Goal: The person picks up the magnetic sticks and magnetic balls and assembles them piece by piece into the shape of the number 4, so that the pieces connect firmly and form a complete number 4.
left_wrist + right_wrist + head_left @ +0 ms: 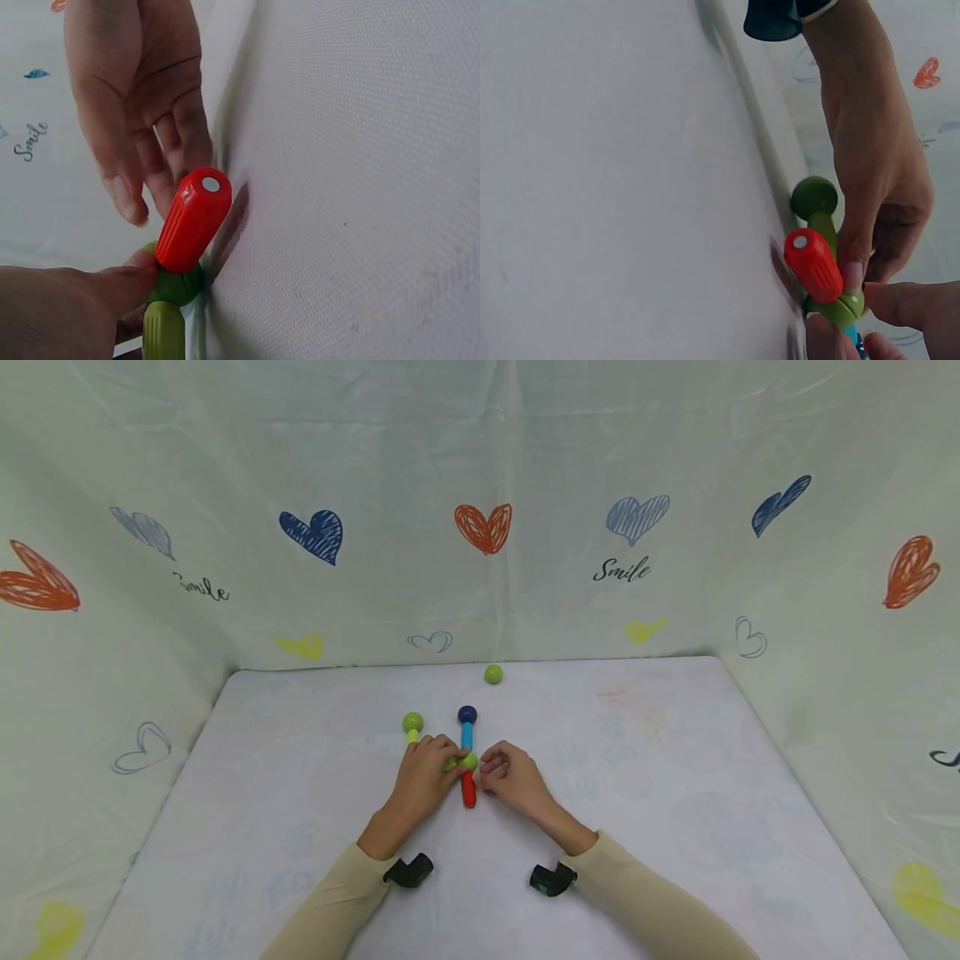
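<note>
My left hand [426, 775] pinches a green ball [469, 762] at the joint of several toy rods, its thumb against the ball. A red rod [196, 221] with a silvery end disc points from this ball toward me. A light blue rod [467, 737] runs away from it to a dark blue ball [467, 715]. A yellow-green rod [163, 330] leads off left, partly hidden under my left hand. Past that hand shows another green ball [412, 722] on a yellow-green rod. My right hand [517, 781] hovers just right of the joint, fingers loosely bent, holding nothing.
A loose green ball [492, 674] lies near the far edge of the white table [637, 760]. Behind it hangs a pale curtain [390, 460] printed with hearts. Dark wrist cameras [552, 880] sit at both sleeves.
</note>
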### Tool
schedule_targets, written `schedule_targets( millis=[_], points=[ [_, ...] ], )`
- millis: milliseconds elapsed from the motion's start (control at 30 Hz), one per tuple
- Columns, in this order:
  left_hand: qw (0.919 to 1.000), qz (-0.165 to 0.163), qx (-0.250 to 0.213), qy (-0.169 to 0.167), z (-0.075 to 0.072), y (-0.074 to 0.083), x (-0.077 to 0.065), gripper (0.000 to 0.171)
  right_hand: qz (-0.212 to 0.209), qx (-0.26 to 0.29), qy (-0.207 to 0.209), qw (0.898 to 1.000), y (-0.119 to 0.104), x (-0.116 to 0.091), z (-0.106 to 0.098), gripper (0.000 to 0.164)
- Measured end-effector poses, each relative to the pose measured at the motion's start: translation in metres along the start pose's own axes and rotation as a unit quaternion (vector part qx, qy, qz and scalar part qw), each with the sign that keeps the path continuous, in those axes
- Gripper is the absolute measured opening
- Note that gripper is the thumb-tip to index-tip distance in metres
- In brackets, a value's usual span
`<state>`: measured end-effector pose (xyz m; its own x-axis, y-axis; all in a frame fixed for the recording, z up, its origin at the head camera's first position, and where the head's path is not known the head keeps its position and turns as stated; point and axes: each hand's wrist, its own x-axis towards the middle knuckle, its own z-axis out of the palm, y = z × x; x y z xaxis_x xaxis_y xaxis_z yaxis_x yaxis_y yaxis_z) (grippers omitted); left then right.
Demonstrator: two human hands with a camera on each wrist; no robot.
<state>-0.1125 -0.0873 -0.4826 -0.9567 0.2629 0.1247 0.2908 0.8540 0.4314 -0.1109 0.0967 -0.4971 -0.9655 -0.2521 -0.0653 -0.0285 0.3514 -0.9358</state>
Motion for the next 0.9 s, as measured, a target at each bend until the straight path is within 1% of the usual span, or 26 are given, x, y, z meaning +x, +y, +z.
schedule_targets(
  millis=[233,333,467,600,900],
  points=[
    [0.9999,-0.011,-0.005,-0.009,-0.001,0.000,0.001,0.030,0.004,0.002,0.037,0.999,-0.002,0.016,-0.023,0.024],
    [0.9997,-0.017,-0.011,-0.012,-0.001,0.001,0.002,0.030,0.003,0.001,0.047,0.999,-0.004,0.023,-0.032,0.027],
    [0.9997,-0.015,-0.014,-0.014,-0.001,0.000,0.002,0.031,0.008,-0.008,0.055,0.998,-0.005,0.032,-0.042,0.030],
    [0.9997,-0.014,-0.016,-0.015,0.000,0.000,0.002,0.030,0.017,-0.015,0.061,0.998,-0.005,0.039,-0.047,0.030],
    [0.9997,-0.015,-0.017,-0.013,0.002,0.000,0.002,0.029,0.024,-0.034,0.068,0.997,0.000,0.059,-0.051,0.031]
  ],
)
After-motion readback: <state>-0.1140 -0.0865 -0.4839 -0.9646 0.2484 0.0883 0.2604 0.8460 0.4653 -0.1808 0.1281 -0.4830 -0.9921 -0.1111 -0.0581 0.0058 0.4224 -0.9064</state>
